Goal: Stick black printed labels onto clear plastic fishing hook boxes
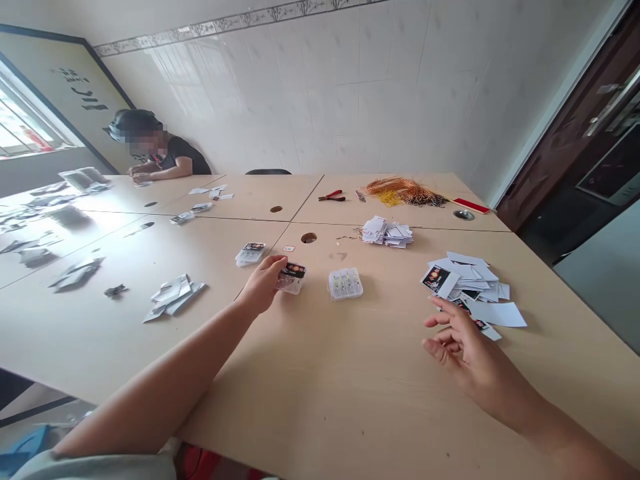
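My left hand (264,283) is closed on a small clear plastic box (291,283) with a black printed card at its top. To the right of it another clear compartment box (346,284) lies on the table, small parts showing in its sections. Left of my hand, a stack of similar boxes (249,255) carries a dark card on top. My right hand (457,340) hovers with fingers apart and nothing in them, just in front of a loose pile of white cards (473,283), some printed black with a picture.
Small white cards (386,232) stand piled farther back, near red-handled pliers (332,196) and a bundle of orange wires (400,190). White packets (174,297) lie on the left. Holes (309,237) pierce the tabletop. Another person (165,157) sits at the far left.
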The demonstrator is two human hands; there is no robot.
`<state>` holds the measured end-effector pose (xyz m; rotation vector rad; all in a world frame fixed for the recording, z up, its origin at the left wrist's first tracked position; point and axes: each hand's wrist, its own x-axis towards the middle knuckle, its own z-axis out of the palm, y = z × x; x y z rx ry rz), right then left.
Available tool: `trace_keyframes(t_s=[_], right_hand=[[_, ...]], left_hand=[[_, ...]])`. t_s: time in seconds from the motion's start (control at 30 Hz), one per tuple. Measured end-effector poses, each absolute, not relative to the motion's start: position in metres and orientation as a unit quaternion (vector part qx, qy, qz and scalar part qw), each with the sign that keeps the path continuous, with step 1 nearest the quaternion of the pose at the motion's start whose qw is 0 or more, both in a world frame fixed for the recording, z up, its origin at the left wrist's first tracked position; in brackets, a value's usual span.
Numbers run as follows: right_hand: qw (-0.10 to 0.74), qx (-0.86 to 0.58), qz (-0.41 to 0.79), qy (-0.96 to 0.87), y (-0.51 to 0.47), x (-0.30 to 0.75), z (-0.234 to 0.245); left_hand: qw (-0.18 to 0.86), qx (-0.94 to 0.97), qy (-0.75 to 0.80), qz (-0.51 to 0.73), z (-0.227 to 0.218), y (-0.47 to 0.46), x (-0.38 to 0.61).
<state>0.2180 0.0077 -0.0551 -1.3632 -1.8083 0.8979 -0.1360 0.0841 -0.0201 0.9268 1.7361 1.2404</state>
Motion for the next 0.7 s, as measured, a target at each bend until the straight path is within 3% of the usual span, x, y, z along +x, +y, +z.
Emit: trace_keyframes(t_s=[0.23,0.43,0.7], right_hand=[[0.324,-0.489,0.372,-0.719,0.008,0.21,-0.062],[0.325,-0.511,0.377,-0.701,0.008,0.22,-0.059],[0.299,-0.518,0.398,-0.695,0.012,0.224,-0.062]], left_hand=[[0.222,0.498,0.76,0.353,-0.03,0.073,-0.173],[0.141,0.578,0.762,0.256,-0.042,0.076,-0.19],[0.055,0.634,0.735,0.233,-0.007,0.117,-0.239]])
